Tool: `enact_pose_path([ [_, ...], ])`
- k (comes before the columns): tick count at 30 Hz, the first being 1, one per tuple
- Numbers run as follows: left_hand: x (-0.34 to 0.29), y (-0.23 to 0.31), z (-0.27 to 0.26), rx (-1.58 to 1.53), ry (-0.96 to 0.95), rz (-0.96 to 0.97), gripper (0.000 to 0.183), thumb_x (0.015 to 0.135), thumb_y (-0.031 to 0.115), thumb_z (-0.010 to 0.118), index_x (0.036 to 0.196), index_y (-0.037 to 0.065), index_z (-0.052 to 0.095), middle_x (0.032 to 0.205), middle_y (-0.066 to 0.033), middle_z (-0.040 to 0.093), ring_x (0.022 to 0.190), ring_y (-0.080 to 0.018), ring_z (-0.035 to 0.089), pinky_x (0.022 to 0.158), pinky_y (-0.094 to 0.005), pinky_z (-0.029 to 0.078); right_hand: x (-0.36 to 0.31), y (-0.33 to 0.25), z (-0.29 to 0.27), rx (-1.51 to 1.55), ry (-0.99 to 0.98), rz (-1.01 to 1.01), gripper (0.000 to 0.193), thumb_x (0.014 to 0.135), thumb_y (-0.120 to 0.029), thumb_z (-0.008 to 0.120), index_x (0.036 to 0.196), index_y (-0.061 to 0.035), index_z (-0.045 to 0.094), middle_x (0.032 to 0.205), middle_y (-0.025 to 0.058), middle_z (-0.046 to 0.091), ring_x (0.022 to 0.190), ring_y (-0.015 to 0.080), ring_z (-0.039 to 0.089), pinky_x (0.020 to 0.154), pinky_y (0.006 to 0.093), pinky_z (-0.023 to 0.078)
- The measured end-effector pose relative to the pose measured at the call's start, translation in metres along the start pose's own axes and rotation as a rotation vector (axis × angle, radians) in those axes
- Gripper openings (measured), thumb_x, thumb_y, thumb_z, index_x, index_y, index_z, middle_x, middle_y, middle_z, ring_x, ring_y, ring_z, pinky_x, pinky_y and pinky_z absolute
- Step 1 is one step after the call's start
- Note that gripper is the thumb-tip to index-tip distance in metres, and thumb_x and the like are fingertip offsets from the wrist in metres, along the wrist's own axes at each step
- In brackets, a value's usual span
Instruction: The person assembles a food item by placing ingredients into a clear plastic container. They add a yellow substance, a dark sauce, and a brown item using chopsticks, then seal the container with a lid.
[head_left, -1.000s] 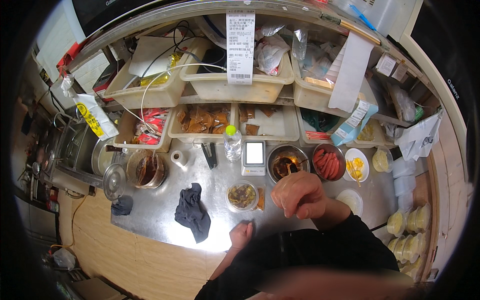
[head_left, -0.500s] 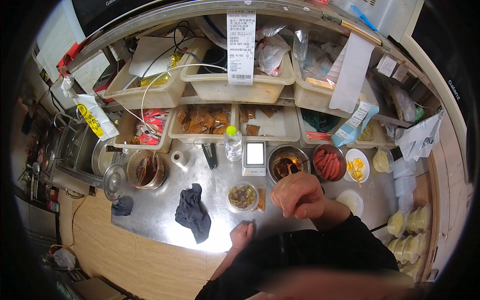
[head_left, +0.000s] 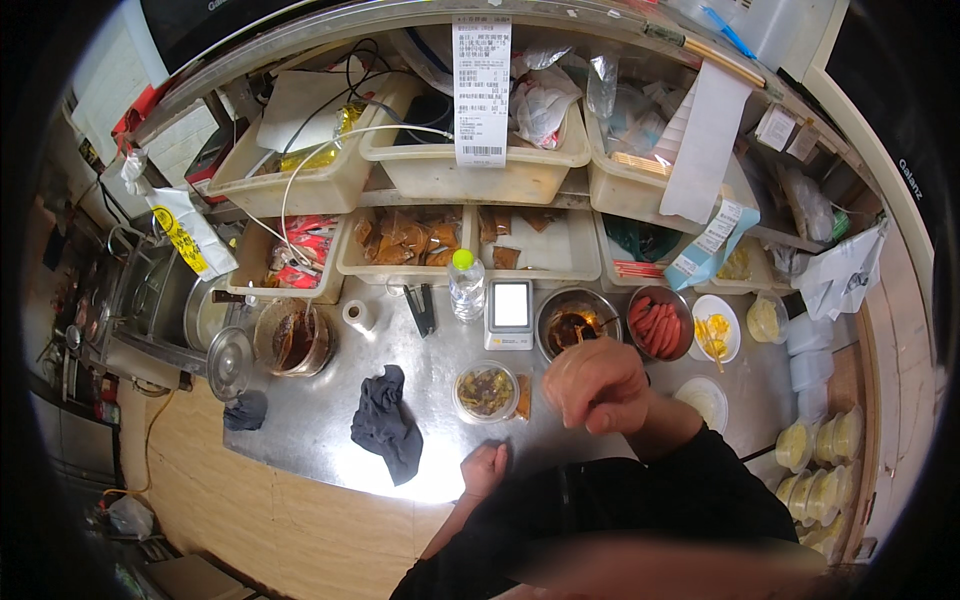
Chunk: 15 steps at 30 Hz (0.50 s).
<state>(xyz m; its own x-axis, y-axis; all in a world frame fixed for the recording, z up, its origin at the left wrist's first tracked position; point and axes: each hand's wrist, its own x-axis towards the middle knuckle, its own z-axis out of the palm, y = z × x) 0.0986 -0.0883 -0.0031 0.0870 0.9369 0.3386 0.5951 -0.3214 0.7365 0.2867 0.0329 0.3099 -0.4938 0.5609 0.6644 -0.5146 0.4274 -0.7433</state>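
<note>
My right hand (head_left: 598,386) is closed, its fingers curled in, over the near side of a metal bowl (head_left: 545,345) with dark reddish sauce in it. What its fingers hold is hidden from this angle. My left hand (head_left: 484,468) rests as a fist at the table's near edge, with nothing showing in it. Just beyond that fist stands a round clear tub of dark and yellow-green food (head_left: 487,391). A small brown sauce packet (head_left: 523,397) lies against the tub's right side.
Behind stand a digital scale (head_left: 509,315) and a green-capped bottle (head_left: 466,290). To the right are a bowl of red sausages (head_left: 656,330) and a white bowl of yellow pieces (head_left: 716,330). A dark cloth (head_left: 388,425) and a sauce jar (head_left: 293,338) lie left. Bins (head_left: 475,180) line the shelf.
My right hand has shifted slightly to the right; a thin stick-like piece seen above it earlier no longer shows clearly. My left fist has stayed in place.
</note>
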Motion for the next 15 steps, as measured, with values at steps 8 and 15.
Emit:
enact_pose_path([
  [8, 0.007, 0.004, -0.024, -0.113, -0.099, -0.113, 0.031, 0.087, 0.015, 0.065, 0.062, 0.004, 0.053, 0.062, -0.0131, 0.052, 0.055, -0.0330, 0.053, 0.050, -0.0407, 0.043, 0.116, -0.044, -0.103, -1.370, 0.520, -0.391, 0.024, 0.082, -0.006, 0.069, 0.104, -0.0026, 0.059, 0.088, 0.0052, 0.063, 0.071, 0.0109, 0.059, 0.062, 0.0266, 0.049],
  [15, 0.032, 0.003, -0.080, -0.082, 0.048, -0.111, 0.028, 0.086, 0.010, 0.066, 0.062, 0.002, 0.053, 0.060, -0.0122, 0.052, 0.051, -0.0302, 0.051, 0.048, -0.0385, 0.040, 0.244, -0.072, -0.147, -1.717, 0.663, -0.337, 0.063, 0.080, -0.027, 0.072, 0.126, 0.0077, 0.047, 0.121, 0.0239, 0.054, 0.112, 0.0311, 0.053, 0.096, 0.0402, 0.042],
])
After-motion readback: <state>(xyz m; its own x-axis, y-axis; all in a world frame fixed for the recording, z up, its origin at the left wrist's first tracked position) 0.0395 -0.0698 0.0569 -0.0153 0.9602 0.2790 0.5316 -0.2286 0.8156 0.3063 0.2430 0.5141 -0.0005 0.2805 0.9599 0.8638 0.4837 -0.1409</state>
